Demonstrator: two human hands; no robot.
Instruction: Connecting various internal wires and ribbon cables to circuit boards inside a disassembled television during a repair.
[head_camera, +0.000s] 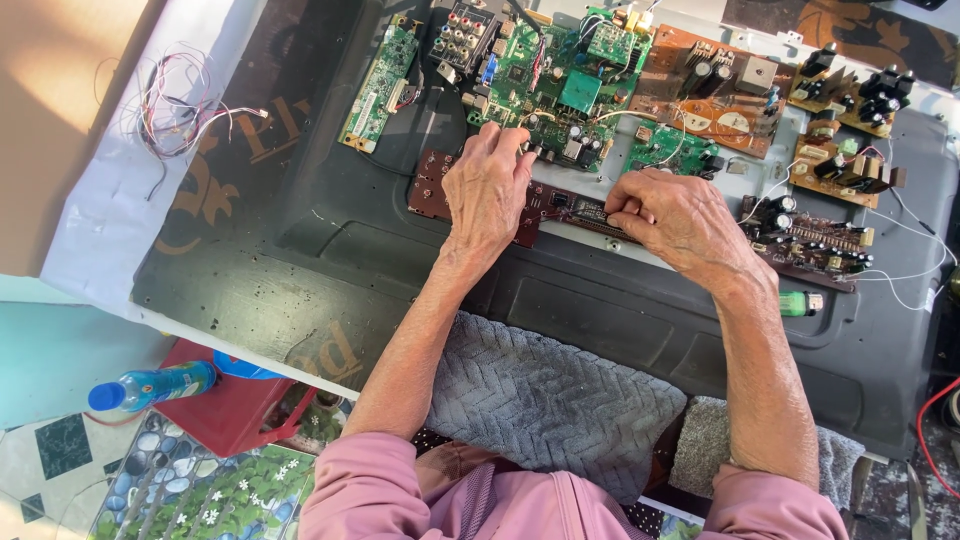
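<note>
At the far left of the frame, low down, a blue plastic bottle (150, 385) lies on a red stool (235, 410) above a patterned tile floor. In the upper left, a bundle of thin loose wires (175, 105) rests on a white sheet (95, 230). Next to it, a large dark plastic panel (300, 260) covers most of the work surface. A long narrow green circuit board (380, 85) lies on it, tilted, in the upper part.

In the centre of the frame, the left hand (487, 185) presses down with bent fingers on the dark red-brown circuit board (432, 185), which lies flat on the panel. The fingertips reach the lower edge of a big green main board (560, 85). The hand is not closed around anything; it only rests on the board.

A little to the right, the right hand (680, 220) pinches the narrow right part of the same red-brown board with the thumb and the first fingers. The exact small part under the fingers is hidden.

A grey woven towel (545, 400) lies under both forearms. In the upper right there is an orange-brown power board (715, 90), and some smaller boards (845, 130) with black parts. A small green lighter (800, 302) lies just right of the right wrist.
</note>
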